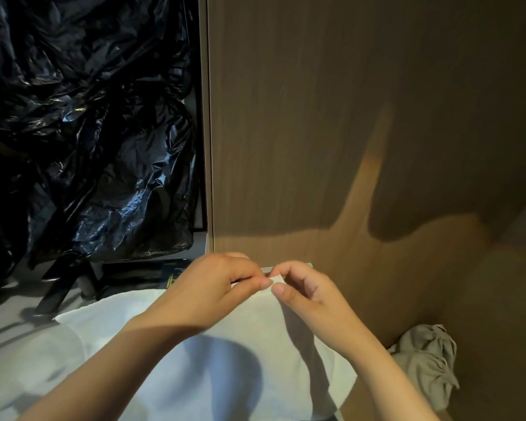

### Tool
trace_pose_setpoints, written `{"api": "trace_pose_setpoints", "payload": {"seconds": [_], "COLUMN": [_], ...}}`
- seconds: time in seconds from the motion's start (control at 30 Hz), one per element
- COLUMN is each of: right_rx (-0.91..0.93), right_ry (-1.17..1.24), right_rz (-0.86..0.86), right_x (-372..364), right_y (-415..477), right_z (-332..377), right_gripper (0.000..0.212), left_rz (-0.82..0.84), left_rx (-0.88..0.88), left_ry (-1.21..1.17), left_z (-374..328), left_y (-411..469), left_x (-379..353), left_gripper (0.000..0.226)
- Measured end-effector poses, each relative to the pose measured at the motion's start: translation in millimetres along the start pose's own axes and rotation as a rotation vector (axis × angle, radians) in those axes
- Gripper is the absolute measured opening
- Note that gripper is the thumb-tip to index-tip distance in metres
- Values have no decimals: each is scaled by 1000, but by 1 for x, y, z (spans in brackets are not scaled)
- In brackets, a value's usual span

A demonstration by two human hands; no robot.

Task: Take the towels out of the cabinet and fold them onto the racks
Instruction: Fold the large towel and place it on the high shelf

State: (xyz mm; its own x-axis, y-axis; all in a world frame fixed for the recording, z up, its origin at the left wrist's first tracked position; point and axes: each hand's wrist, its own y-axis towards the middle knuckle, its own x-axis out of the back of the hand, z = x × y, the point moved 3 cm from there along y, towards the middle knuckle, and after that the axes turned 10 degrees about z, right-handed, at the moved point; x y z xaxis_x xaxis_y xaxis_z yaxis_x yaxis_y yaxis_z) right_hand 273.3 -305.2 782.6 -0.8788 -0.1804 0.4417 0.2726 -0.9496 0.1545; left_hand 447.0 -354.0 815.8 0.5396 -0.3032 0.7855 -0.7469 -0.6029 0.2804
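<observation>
On my feed both hands meet at the middle of the view. The left grip (213,287) and the right grip (304,296) each pinch the same raised corner of the white towel (225,360) between thumb and forefinger, and their fingertips almost touch. Both are clenched on cloth, not slack. From that pinched corner the towel spreads down and toward me, passing under both wrists and forearms and filling the lower middle of the view. I cannot tell what carries it underneath.

By my count there is one white towel, held by two hands, and one second cloth: a crumpled grey cloth (428,360) bunched low on the right, beside the towel's right edge and against the foot of the panel. Neither hand touches it.

Straight ahead, just behind the hands, stands a tall brown wood-grain panel (346,117) with shadows falling across it. Left of its edge is a heap of crinkled black plastic (88,132); I cannot count separate bags in it. Below that heap, on the pale floor (9,332), dark angled legs (58,287) stand near the towel's far left edge, and a flat dark box (134,275) lies just left of the left grip.
</observation>
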Motion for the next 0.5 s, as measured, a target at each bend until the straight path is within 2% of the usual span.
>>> {"api": "trace_pose_setpoints", "payload": {"seconds": [0.13, 0.27, 0.37, 0.5], "right_rx": [33, 42, 46, 75], "right_ry": [-71, -84, -37, -150], "right_rz": [-29, -167, -243, -179], "right_x": [4, 18, 31, 42], "right_y": [0, -4, -7, -6], "right_z": [3, 3, 10, 25], "right_gripper": [11, 14, 20, 10], "left_rz": [8, 114, 159, 144], "left_rx": [49, 113, 182, 177], "left_ry": [-13, 97, 155, 127], "left_z": [8, 25, 39, 35], "left_y": [-5, -24, -39, -39], "left_x": [4, 8, 6, -4], "left_gripper": [23, 39, 38, 41]}}
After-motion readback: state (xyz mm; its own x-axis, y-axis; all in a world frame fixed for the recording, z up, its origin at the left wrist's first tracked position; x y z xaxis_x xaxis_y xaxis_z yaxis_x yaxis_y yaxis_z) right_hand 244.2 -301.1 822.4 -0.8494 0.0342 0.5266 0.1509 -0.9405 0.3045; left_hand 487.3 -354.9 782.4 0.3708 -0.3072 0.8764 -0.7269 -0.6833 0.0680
